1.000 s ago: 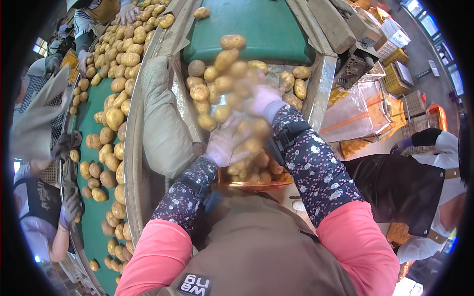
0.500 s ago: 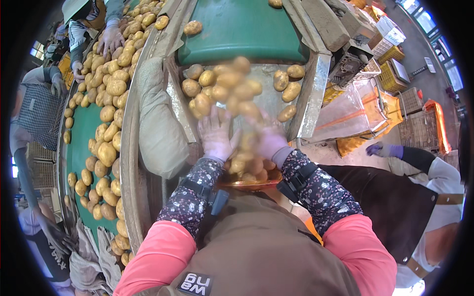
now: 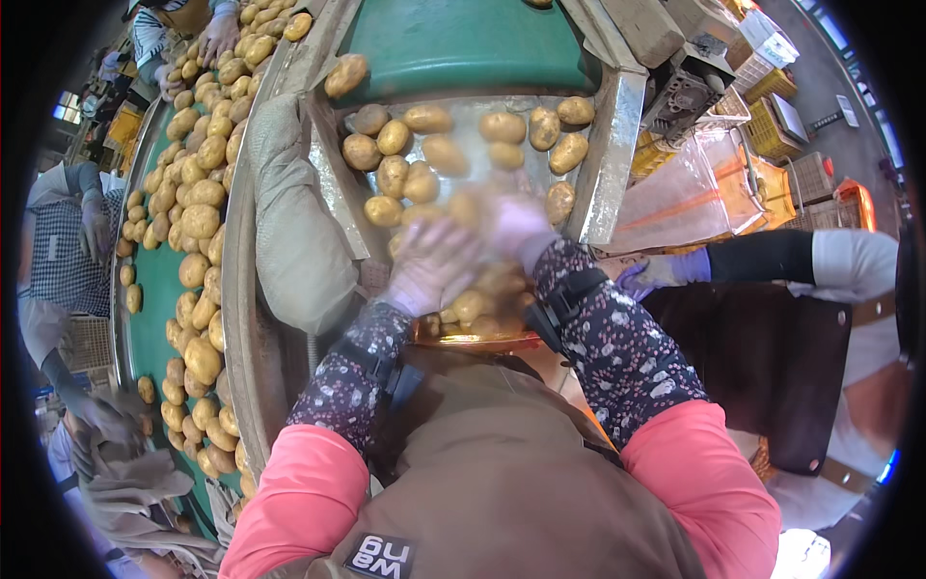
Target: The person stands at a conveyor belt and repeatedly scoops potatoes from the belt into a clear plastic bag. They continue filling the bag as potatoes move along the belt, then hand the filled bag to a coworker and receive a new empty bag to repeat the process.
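Both my hands wear pale gloves and are over a metal chute [image 3: 617, 154] scattered with potatoes [image 3: 393, 137]. My left hand [image 3: 434, 265] lies with its fingers stretched out, at the near edge of the potatoes. My right hand [image 3: 518, 230] is beside it, smeared by motion, so its fingers are hard to read; a blurred potato [image 3: 468, 207] is next to it. Below my hands, more potatoes [image 3: 470, 307] lie heaped behind a shiny orange rim [image 3: 482, 341] close to my apron. What holds that heap is mostly hidden.
A green conveyor belt [image 3: 463, 48] ends at the chute's far side. On the left, another belt [image 3: 154, 299] carries many potatoes past several gloved workers. A grey padded bundle [image 3: 299, 212] hangs along the chute's left side. A co-worker's gloved hand [image 3: 666, 273] is close on the right.
Potatoes at the chute's middle have spread apart, and the heap near me has fewer in sight. My left hand has drawn back and turned inward. The co-worker's hand on the right has come nearer.
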`<move>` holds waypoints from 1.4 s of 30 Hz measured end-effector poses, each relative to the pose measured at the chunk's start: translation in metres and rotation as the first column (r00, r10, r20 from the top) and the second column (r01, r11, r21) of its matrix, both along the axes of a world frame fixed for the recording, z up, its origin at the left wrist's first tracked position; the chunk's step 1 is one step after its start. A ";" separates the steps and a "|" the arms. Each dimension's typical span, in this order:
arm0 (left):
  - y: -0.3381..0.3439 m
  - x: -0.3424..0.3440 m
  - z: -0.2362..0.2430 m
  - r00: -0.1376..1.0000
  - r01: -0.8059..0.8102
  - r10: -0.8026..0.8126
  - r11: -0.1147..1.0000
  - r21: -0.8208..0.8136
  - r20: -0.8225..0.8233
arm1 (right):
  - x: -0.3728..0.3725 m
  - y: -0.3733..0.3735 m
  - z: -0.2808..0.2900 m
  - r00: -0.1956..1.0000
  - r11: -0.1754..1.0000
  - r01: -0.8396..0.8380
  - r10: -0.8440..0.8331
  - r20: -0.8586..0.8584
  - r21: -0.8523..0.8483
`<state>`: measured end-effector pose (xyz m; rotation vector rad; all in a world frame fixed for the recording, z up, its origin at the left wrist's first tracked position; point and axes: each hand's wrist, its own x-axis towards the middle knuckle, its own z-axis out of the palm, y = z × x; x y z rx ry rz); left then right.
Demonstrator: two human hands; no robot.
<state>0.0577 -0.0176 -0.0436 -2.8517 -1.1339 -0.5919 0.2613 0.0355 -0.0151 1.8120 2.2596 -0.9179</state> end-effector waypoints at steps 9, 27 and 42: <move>0.010 0.015 -0.012 0.933 -0.355 0.360 0.920 -0.165 -0.001 | 0.016 -0.060 -0.077 0.964 0.694 0.105 0.103 -0.243 0.712; 0.037 0.019 -0.049 0.968 0.168 -0.125 0.966 -0.198 0.216 | 0.002 -0.069 -0.053 0.954 0.958 -0.187 0.124 0.271 0.218; 0.105 0.050 -0.043 0.812 0.584 -0.578 0.806 -0.094 0.082 | 0.158 -0.502 -0.065 0.559 0.607 0.794 -0.723 0.406 -0.011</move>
